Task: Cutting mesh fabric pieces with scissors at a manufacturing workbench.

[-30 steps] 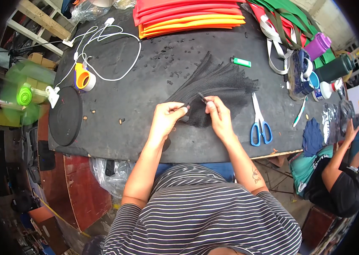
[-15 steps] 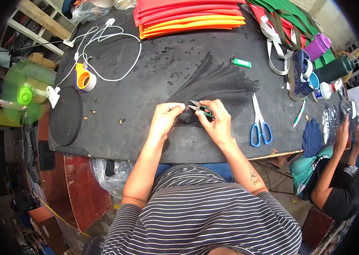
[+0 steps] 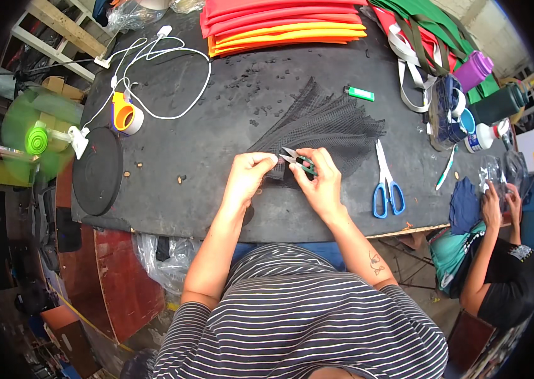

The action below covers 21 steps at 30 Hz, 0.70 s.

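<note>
The left hand [image 3: 250,175] pinches the narrow, gathered end of the black mesh [image 3: 333,123] between thumb and fingers; the right hand [image 3: 322,180] grasps small snips [image 3: 309,168] with dark green handles, their blades parted and pointing left, close to the left fingertips; whether the blades touch the mesh is too small to tell; the mesh lies on the dark surface [image 3: 172,151], in front of the person, fanning out from the left hand toward the upper right, its far edge jagged; the scissors [image 3: 388,191], blue-handled, lie to the right of the right hand, points away from the person; the lighter [image 3: 360,93], green, lies just beyond the mesh; small black bits [image 3: 246,83] are scattered beyond it to the left; farther back sits a stack of red and orange cloth [image 3: 286,26]; at the left are a looped white cable [image 3: 207,88], a tape roll [image 3: 129,119] in an orange holder and a flat black disc [image 3: 97,174], with a green fan [image 3: 37,143] near the edge; at the right stand a purple bottle [image 3: 472,71] and a dark bottle [image 3: 500,103]; a co-worker [image 3: 510,271] sits at the lower right, both hands at clear plastic [image 3: 491,170].
</note>
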Each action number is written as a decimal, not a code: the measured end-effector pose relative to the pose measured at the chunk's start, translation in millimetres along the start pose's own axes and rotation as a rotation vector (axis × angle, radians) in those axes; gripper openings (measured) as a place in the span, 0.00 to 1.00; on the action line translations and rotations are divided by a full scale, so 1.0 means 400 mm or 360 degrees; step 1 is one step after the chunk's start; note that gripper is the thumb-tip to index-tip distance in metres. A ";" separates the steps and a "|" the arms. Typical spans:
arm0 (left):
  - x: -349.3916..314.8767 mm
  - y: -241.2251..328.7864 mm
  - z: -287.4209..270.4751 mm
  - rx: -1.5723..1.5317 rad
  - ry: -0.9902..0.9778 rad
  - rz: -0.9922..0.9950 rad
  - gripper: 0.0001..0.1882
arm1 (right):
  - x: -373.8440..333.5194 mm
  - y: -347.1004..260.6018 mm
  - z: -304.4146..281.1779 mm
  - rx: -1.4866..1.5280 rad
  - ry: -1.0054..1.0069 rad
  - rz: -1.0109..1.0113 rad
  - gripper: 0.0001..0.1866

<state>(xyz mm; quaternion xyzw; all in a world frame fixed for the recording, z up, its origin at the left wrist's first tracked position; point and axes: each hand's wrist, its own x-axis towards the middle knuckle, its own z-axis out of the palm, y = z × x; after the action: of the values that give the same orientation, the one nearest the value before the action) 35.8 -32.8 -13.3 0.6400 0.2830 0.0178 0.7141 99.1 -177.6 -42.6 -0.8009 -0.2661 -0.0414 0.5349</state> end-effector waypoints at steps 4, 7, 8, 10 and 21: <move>0.006 -0.008 -0.006 -0.0062 -0.0030 -0.0042 0.08 | 0.001 0.029 0.011 0.1067 -0.0277 0.0469 0.10; 0.006 -0.008 -0.012 -0.0086 -0.0066 -0.0039 0.08 | 0.008 0.039 0.005 0.1149 -0.0267 0.0499 0.11; 0.007 -0.010 -0.012 -0.0096 -0.0031 -0.0043 0.08 | 0.010 0.041 0.000 0.1007 -0.0236 0.0459 0.11; 0.008 -0.012 -0.012 -0.0104 0.0001 -0.0046 0.08 | 0.016 0.051 -0.011 0.0784 -0.0163 0.0396 0.13; 0.008 -0.005 -0.017 -0.0230 -0.0128 -0.0107 0.09 | 0.043 0.024 -0.033 0.0234 -0.0204 -0.0026 0.12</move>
<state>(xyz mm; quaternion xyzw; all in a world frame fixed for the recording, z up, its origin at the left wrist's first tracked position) 34.7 -25.7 -16.3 0.5772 0.2735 -0.0115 0.7693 121.2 -185.4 -38.9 -0.7583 -0.3086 0.0252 0.5737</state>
